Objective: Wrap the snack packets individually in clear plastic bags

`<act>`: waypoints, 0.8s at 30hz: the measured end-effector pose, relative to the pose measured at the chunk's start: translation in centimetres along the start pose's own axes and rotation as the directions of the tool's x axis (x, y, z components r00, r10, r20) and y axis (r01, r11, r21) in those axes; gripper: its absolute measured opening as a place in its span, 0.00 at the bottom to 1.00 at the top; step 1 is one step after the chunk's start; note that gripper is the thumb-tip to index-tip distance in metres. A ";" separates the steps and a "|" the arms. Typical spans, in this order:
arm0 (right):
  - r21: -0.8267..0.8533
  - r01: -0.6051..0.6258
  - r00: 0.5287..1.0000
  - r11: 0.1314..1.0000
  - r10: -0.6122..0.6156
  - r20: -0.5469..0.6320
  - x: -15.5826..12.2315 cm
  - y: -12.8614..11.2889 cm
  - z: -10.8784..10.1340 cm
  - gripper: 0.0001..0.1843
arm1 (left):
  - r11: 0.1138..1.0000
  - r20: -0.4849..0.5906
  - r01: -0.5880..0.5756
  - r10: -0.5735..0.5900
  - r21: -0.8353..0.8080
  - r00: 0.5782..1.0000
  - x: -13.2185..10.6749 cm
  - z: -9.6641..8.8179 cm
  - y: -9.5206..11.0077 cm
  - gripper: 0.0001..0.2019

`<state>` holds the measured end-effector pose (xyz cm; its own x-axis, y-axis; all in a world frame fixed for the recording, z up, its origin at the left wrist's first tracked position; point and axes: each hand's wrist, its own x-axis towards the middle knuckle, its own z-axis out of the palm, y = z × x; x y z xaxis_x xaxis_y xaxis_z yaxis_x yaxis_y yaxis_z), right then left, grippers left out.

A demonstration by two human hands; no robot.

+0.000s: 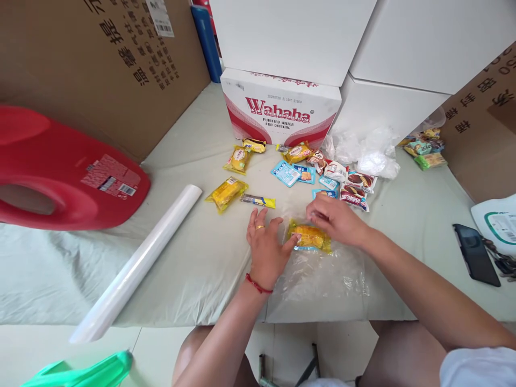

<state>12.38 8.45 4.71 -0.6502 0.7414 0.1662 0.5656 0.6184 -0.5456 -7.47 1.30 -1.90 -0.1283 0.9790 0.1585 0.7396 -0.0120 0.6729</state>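
Observation:
A snack in yellow see-through wrap (pixel 310 238) lies on a clear plastic bag (pixel 326 282) near the table's front edge, with a bit of light blue packet showing below it. My left hand (pixel 268 244) is open at its left side, fingers spread, the thumb touching the wrap. On the far right side of the snack, my right hand (pixel 336 217) is closed in a pinch at the bag's clear film; the fingertips are partly hidden. A thin yellow-and-blue snack stick (pixel 258 201) lies just beyond my left fingers. Another yellow-wrapped snack (pixel 227 194) rests further left.
Blue packets (pixel 285 173), chocolate-pie packets (pixel 353 197) and crumpled clear bags (pixel 371 153) lie before a Wahaba carton (pixel 282 110). A white plastic roll (pixel 141 258) and red jug (pixel 72 172) are left. A phone (pixel 475 254) lies right.

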 end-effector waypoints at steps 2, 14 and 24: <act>-0.038 0.065 0.998 0.997 -0.064 0.025 -1.8 -0.8 1.1 0.11 | 0.998 -0.027 0.028 -0.030 -0.049 0.999 -0.2 0.0 -0.1 0.29; 0.048 0.060 0.994 0.997 -0.064 0.092 -5.9 -0.1 4.4 0.23 | 0.690 0.412 0.437 -0.216 -0.577 0.885 1.7 -2.3 -0.7 0.44; 0.291 0.010 0.998 0.957 -0.027 0.055 -6.1 0.9 4.4 0.19 | 0.729 0.364 0.406 -0.228 -0.551 0.903 3.5 -1.7 -1.2 0.30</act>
<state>14.62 3.32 -0.38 -0.6924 0.7087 0.1354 0.3867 0.5229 -0.7596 -9.95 4.37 -0.90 -0.0437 0.9609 -0.2736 0.1225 0.2769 0.9530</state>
